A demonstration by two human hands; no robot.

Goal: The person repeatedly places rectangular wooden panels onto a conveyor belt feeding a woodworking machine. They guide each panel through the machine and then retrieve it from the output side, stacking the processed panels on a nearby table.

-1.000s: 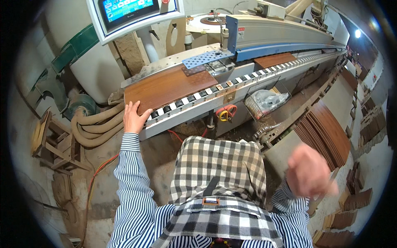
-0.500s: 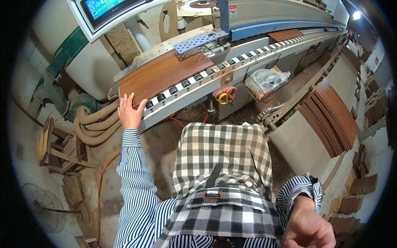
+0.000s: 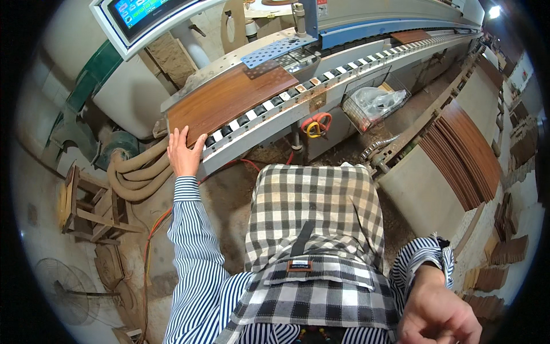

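Workshop (long machine (image 3: 378, 31), stacked panels (image 3: 465, 153))

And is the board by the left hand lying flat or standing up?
Lying flat: the brown board shows its broad top, the left hand at its end.

Left hand (image 3: 185, 153) on brown board (image 3: 229, 100), right hand (image 3: 440, 315) beside checked apron (image 3: 315, 218)

Right hand (image 3: 438, 309) with fingers (image 3: 467, 328) partly below the lower edge, screen (image 3: 150, 12) partly above the upper.
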